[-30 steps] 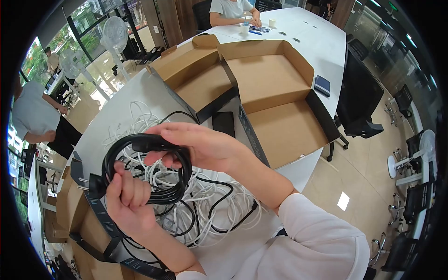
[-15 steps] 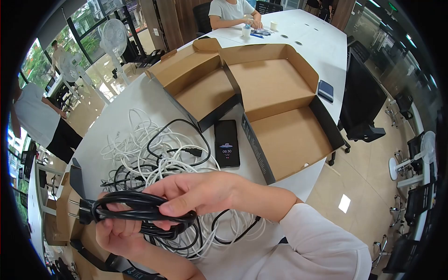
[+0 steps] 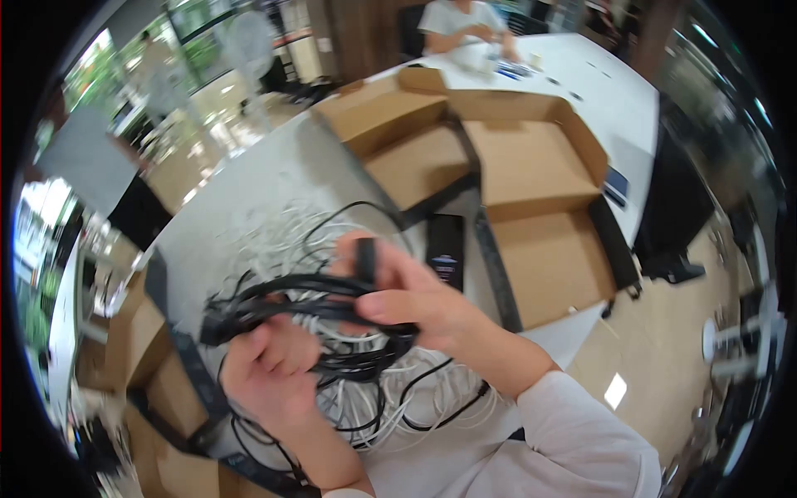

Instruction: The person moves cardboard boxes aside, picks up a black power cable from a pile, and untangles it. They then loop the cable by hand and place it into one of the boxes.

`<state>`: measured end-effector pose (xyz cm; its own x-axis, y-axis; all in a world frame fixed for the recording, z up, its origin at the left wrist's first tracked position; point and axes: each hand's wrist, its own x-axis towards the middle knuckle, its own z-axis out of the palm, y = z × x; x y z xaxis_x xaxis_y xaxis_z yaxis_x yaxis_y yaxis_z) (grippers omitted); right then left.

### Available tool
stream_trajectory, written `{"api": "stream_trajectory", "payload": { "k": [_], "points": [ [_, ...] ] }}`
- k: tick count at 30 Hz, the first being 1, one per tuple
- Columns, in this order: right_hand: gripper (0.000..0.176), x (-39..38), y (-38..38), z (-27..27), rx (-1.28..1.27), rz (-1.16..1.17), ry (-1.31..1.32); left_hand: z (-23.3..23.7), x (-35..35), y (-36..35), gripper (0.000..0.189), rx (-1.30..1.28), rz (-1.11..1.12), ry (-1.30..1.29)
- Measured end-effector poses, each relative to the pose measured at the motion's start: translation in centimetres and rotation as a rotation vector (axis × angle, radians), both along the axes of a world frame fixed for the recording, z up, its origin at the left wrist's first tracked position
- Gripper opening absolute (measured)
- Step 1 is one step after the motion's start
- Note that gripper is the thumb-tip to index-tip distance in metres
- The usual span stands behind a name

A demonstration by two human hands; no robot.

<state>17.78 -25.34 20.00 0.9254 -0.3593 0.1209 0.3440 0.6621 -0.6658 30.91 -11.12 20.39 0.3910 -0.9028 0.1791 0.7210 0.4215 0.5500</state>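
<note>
A coiled black power cable [image 3: 315, 286] is held between my two hands above the table. My left hand [image 3: 270, 365] closes round the coil's left part, near the plug end. On the coil's right side, my right hand [image 3: 407, 290] pinches the loops, and a black connector [image 3: 365, 256] stands up by its fingers. Beneath lies a tangle of white cables [image 3: 282, 241] with black cables [image 3: 427, 423] among them. Motion blurs the hands and the coil. A black phone [image 3: 445, 241] lies right of the tangle.
Two open cardboard boxes [image 3: 540, 257] [image 3: 415, 166] stand behind the phone. More open boxes [image 3: 174, 382] are at the lower left. A dark notebook [image 3: 616, 184] lies at the right edge. One person [image 3: 465, 25] sits at the far end; another person [image 3: 95, 162] stands left.
The view has shifted, so the table and boxes appear further right. My right hand has risen on the coil, and a connector now shows by its fingers. The plug end has turned and its prongs no longer show.
</note>
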Motion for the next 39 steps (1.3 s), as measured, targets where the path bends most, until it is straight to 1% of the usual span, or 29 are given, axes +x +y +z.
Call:
{"api": "stream_trajectory", "payload": {
  "k": [1,2,3,4,6,8,10,11,12,14,18,20,21,22,23,24,25,26,27,28,29,30,31,32,34,36,39],
  "points": [
    [0.069,-0.2,0.1,0.2,-0.057,-0.066,0.048,-0.3,-0.5,-0.1,0.034,0.058,0.063,0.066],
    [0.071,0.0,0.4,0.1,-0.144,-0.175,0.025,0.3,-1.0,-0.2,0.031,0.148,0.103,0.082],
    [0.072,0.3,0.6,-0.5,-0.244,-0.268,0.012,0.4,-1.2,-0.1,0.025,0.231,0.175,0.018],
    [0.068,0.5,1.2,0.0,-0.277,-0.335,0.008,0.4,-1.2,-0.1,0.024,0.154,0.141,0.016],
    [0.057,0.4,0.6,-0.6,-0.365,-0.309,-0.124,0.5,-1.0,0.0,0.022,0.154,0.111,0.058],
    [0.055,0.7,1.1,-0.1,-0.436,-0.408,-0.117,0.8,-0.7,-0.2,0.018,0.132,0.098,0.014],
    [0.052,1.0,1.9,0.2,-0.509,-0.525,-0.096,0.9,-0.4,0.0,0.016,0.117,0.084,0.032],
    [0.051,1.0,2.1,0.4,-0.546,-0.544,-0.087,1.0,-0.3,0.2,0.011,0.123,0.086,0.023],
    [0.050,0.7,2.4,0.5,-0.574,-0.575,-0.063,1.1,-0.4,0.3,0.008,0.119,0.112,0.019],
    [0.049,0.5,2.4,-0.3,-0.648,-0.721,-0.031,1.1,-0.6,0.0,0.005,0.119,0.147,0.011],
    [0.049,0.5,3.0,-1.0,-0.692,-0.840,-0.016,1.1,-1.0,-0.4,0.006,0.105,0.264,-0.005],
    [0.048,0.4,2.9,-1.3,-0.757,-0.897,-0.019,0.7,-1.1,-0.6,0.018,0.082,0.318,-0.023],
    [0.050,0.1,3.3,-0.9,-0.758,-0.874,0.012,0.9,-1.2,-0.4,0.024,0.078,0.342,-0.017],
    [0.052,0.3,3.0,-0.9,-0.744,-0.827,-0.020,1.1,-1.2,-0.4,0.030,0.074,0.346,-0.014],
    [0.053,0.1,3.3,-0.2,-0.559,-0.717,-0.004,1.1,-1.4,-0.2,0.036,0.093,0.344,-0.005],
    [0.053,-0.2,3.0,0.6,-0.478,-0.582,0.050,1.1,-1.5,-0.1,0.043,0.116,0.320,0.004],
    [0.052,-0.6,2.0,0.6,-0.430,-0.406,0.082,1.1,-1.9,0.0,0.042,0.111,0.320,-0.043],
    [0.055,-0.7,1.8,0.5,-0.186,-0.184,0.115,1.2,-2.3,0.0,0.041,0.101,0.318,-0.086],
    [0.050,-0.5,0.9,-0.2,0.055,0.126,-0.016,1.3,-2.5,-0.2,0.042,0.129,0.351,-0.129],
    [0.047,-0.2,0.5,-1.0,0.178,0.251,-0.077,1.4,-2.8,-0.4,0.042,0.158,0.400,-0.171],
    [0.044,-0.2,0.6,-0.8,0.172,0.221,-0.075,1.1,-2.4,-0.4,0.042,0.097,0.367,-0.163],
    [0.043,-0.2,0.6,-0.6,0.149,0.160,-0.014,1.0,-2.0,-0.6,0.043,0.031,0.354,-0.158],
    [0.040,-0.2,0.3,-0.3,0.099,0.210,-0.052,1.1,-1.9,-1.0,0.042,0.038,0.360,-0.117],
    [0.037,0.0,0.1,-0.3,0.062,0.187,-0.052,1.2,-1.8,-1.1,0.042,0.051,0.380,-0.078],
    [0.032,0.4,0.2,0.2,-0.077,0.046,-0.025,1.3,-1.5,-0.9,0.041,0.090,0.427,-0.033],
    [0.028,0.6,-0.1,0.0,-0.174,-0.170,-0.011,1.3,-1.4,-1.5,0.041,0.148,0.471,-0.021],
    [0.025,0.6,-0.1,0.2,-0.304,-0.429,-0.002,1.0,-1.7,-2.3,0.040,0.136,0.454,0.015]
  ]
}}
